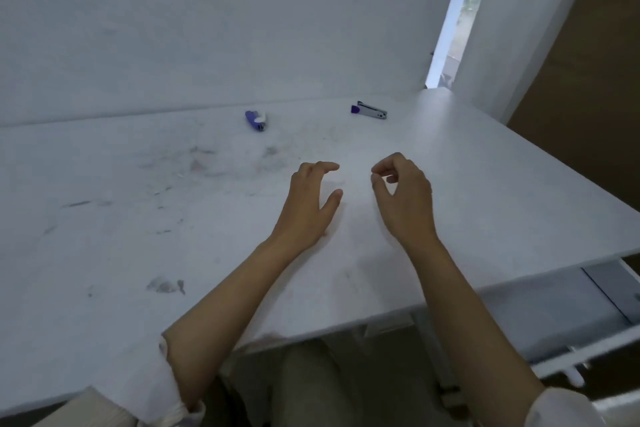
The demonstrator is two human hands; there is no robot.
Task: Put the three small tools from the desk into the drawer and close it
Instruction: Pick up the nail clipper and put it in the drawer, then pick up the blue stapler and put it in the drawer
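Both hands hovering empty over the counter, tools far back.

The left hand [311,204] is spreading open, the right hand [403,196] curling loosely on nothing; the purple tool [256,120] and clipper-like tool [370,110] are lying near the wall (third unseen), so reaching risks nudging them; the drawer [554,315] is standing open.

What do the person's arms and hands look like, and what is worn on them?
Both forearms are bare. The left hand and right hand wear no gloves, and no rings, watch or bracelet are visible. A light, cream-white sleeve is pushed up near the left elbow, and a similar pale sleeve shows at the right elbow.
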